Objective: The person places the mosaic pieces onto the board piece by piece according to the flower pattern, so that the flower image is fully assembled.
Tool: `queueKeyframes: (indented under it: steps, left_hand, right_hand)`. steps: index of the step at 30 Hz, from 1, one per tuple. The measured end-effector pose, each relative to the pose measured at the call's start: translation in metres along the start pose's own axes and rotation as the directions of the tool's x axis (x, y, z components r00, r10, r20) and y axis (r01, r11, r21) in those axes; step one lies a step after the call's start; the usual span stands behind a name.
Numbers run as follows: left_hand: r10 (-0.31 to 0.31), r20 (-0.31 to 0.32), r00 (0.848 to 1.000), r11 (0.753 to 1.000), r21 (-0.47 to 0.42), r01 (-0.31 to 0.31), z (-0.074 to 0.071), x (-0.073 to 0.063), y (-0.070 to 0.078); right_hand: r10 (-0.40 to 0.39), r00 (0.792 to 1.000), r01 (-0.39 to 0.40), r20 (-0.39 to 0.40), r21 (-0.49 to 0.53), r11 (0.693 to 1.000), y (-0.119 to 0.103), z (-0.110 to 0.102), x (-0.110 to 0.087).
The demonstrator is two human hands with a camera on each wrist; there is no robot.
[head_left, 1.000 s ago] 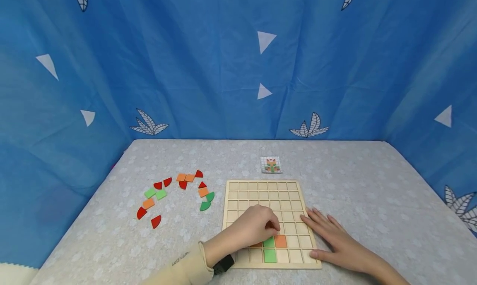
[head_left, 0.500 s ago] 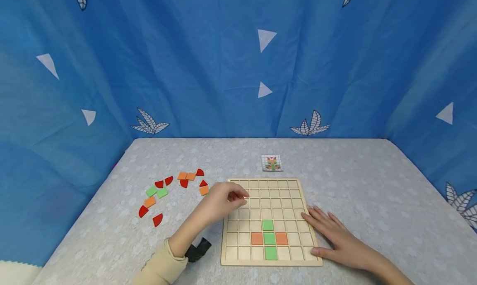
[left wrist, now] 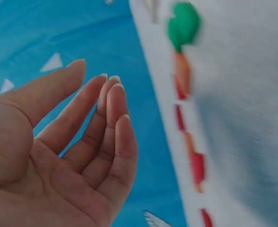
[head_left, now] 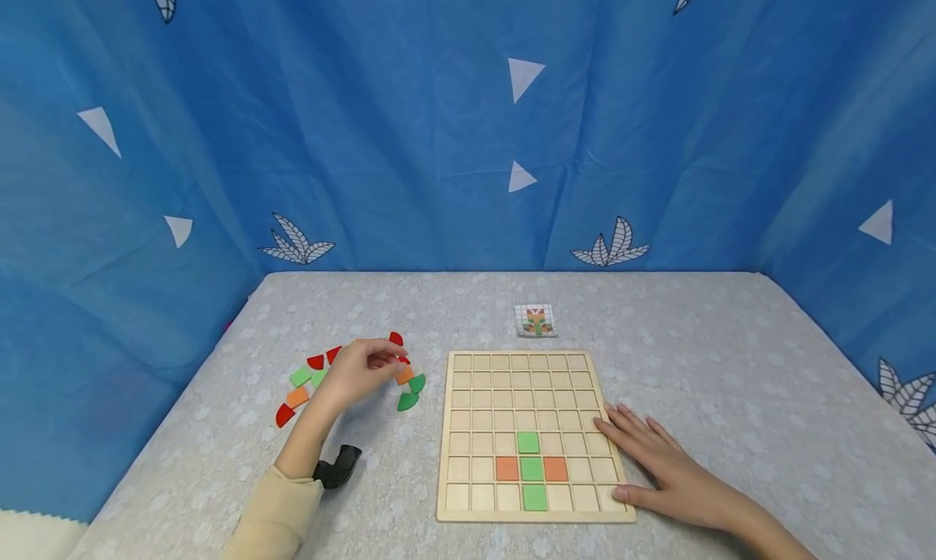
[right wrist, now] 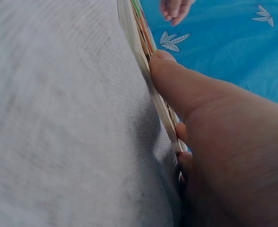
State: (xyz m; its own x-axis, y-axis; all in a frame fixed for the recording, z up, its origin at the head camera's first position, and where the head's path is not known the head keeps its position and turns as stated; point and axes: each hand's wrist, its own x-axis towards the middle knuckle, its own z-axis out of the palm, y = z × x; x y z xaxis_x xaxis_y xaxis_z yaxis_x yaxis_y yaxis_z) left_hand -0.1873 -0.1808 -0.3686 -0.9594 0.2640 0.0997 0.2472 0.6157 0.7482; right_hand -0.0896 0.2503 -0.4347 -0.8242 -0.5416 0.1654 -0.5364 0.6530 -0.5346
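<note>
My left hand (head_left: 357,375) hovers over the loose pieces left of the board. Its fingers curve loosely with nothing between them, as the palm side (left wrist: 82,156) in the left wrist view shows. In the head view the fingertips overlap an orange square (head_left: 405,375) and a red piece. My right hand (head_left: 661,472) rests at the right edge of the wooden grid board (head_left: 461,420), its thumb and fingertips touching the frame. Three light green squares, the middle one (head_left: 531,468) between an orange square (head_left: 507,468) and another orange square (head_left: 556,468), lie in the board's lower cells.
Dark green quarter-circles, one nearest the board (head_left: 417,383), lie beside the left hand. Red quarter-circles (head_left: 284,415), light green squares (head_left: 301,376) and an orange square (head_left: 297,397) lie further left, some partly hidden. A pattern card (head_left: 536,320) lies behind the board.
My left hand has left the top green square on the board and moved left over the loose pieces. My right hand stays at the board's edge.
</note>
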Motion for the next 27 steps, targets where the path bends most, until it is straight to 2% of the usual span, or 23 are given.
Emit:
queueKeyframes:
  steps: [2,5,9,12,20,27]
  left_hand:
    - [-0.008,0.018,1.000,1.000,0.023,0.008,0.001,0.002,-0.008]
    - [0.011,0.080,0.997,1.000,0.025,-0.014,0.004,0.003,-0.019]
    - [0.055,0.175,0.983,0.998,0.019,-0.060,0.006,0.003,-0.029]
    - [0.085,0.215,0.973,0.995,0.032,-0.094,0.007,0.002,-0.033]
    - [0.095,0.191,0.977,0.995,0.005,-0.098,0.013,0.003,-0.038]
    - [0.114,0.185,0.976,0.993,0.019,-0.120,0.025,0.006,-0.034]
  right_hand:
    - [0.007,1.000,-0.007,0.003,0.003,1.000,0.000,0.001,0.000]
    - [0.019,1.000,-0.019,0.008,0.012,1.000,-0.001,0.001,0.000]
    - [0.029,0.999,-0.029,0.014,0.014,0.999,-0.001,0.001,0.000]
    - [0.028,0.999,-0.028,0.017,0.007,1.000,-0.001,0.000,0.001]
    - [0.015,1.000,-0.015,0.012,-0.001,1.000,-0.001,-0.001,0.001]
    - [0.005,1.000,-0.005,0.005,-0.008,1.000,0.000,-0.001,0.001]
